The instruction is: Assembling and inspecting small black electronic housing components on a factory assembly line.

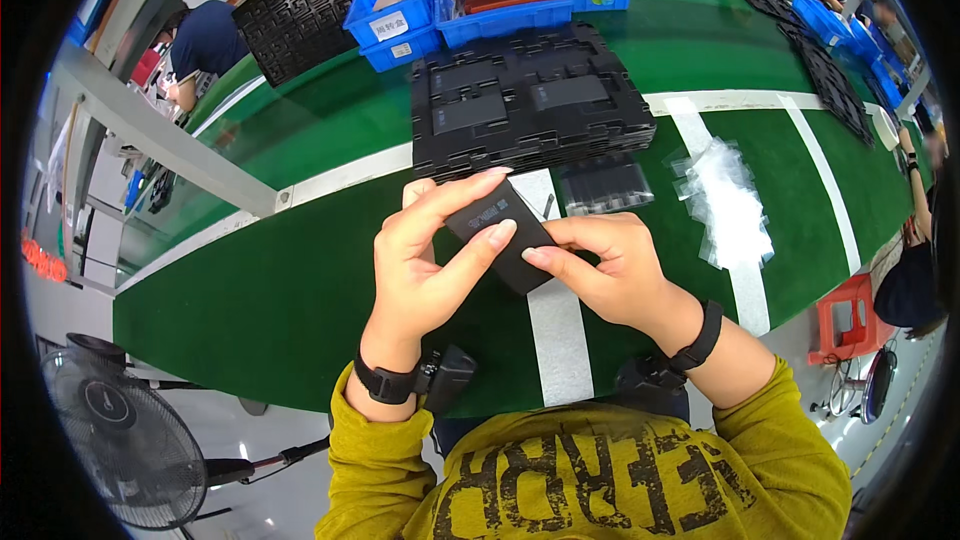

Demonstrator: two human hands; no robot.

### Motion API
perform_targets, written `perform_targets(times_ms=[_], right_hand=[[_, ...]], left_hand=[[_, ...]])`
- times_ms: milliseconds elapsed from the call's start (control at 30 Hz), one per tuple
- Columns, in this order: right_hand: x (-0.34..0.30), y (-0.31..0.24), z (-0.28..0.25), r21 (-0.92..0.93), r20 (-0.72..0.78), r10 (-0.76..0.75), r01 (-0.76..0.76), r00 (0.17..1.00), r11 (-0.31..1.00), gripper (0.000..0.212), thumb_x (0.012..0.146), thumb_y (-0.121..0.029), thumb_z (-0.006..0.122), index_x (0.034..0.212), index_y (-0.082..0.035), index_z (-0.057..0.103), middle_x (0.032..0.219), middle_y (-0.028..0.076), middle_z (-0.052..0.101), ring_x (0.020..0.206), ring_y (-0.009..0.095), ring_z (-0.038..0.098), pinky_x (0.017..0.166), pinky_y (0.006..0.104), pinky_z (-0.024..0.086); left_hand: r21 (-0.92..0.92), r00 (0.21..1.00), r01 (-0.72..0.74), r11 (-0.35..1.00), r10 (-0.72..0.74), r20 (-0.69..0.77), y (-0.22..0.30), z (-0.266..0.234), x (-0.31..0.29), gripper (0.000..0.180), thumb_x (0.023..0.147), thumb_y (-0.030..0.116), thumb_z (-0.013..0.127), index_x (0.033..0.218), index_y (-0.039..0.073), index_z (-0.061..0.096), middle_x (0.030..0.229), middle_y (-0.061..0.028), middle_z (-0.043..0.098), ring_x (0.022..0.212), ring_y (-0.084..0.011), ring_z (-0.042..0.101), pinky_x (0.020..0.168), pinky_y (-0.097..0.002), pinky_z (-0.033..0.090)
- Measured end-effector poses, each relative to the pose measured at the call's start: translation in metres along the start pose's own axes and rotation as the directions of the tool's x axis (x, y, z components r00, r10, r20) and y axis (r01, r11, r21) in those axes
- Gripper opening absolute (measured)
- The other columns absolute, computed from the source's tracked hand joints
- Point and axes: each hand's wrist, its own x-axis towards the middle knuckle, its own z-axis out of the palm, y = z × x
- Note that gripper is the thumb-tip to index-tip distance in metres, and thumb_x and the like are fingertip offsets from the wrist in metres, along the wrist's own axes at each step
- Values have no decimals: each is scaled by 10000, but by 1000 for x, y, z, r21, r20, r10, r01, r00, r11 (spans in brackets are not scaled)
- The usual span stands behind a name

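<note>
A flat black rectangular block (522, 258), looking like a battery pack, is tilted between my two hands above the green table. My left hand (425, 255) pinches its upper left end, thumb on the face and fingers along the top edge. My right hand (612, 265) grips the opposite edge between thumb and fingers. Just beyond my hands is a stack of black moulded trays (600, 132), with similar flat black pieces (470, 113) lying in the top one. Beside the stack lie dark pieces under clear plastic (606, 186). To the right spreads a pile of clear film sheets (722, 208).
Blue bins (505, 28) stand behind the tray stack, with more black trays on top. A grey metal post (180, 130) rises at the left. A fan (125, 440) stands lower left, a red stool (842, 325) at right. Other people work around the far edges.
</note>
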Motion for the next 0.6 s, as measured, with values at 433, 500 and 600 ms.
perform_targets(times_ms=[433, 500, 600], right_hand=[[-7, -4, 5, 301, -41, 251, -228, 967, 926, 145, 835, -87, 611, 890, 45, 630, 747, 44, 649, 680, 42, 565, 598, 193, 453], [-5, -6, 6, 345, -68, 255, -217, 965, 913, 139, 835, -81, 610, 888, 46, 629, 749, 42, 648, 678, 42, 563, 600, 190, 451], [-6, -3, 5, 364, -82, 259, -213, 962, 907, 123, 834, -68, 608, 878, 44, 629, 746, 30, 644, 671, 34, 552, 594, 185, 443]], left_hand=[[692, 850, -330, 642, 520, -77, 2, -8, 6, 424, 518, 324, 828, 772, 69, 605, 1121, -119, 538, 1025, -275, 490, 906, -384, 307], [669, 861, -296, 682, 494, -123, 1, -8, 5, 456, 519, 332, 830, 798, 61, 592, 1149, -129, 516, 1039, -273, 482, 905, -388, 311], [117, 958, -221, 968, 238, -159, -7, -1, 9, 526, 607, 244, 795, 1018, 25, 550, 1228, -156, 457, 1167, -280, 415, 997, -383, 288]])
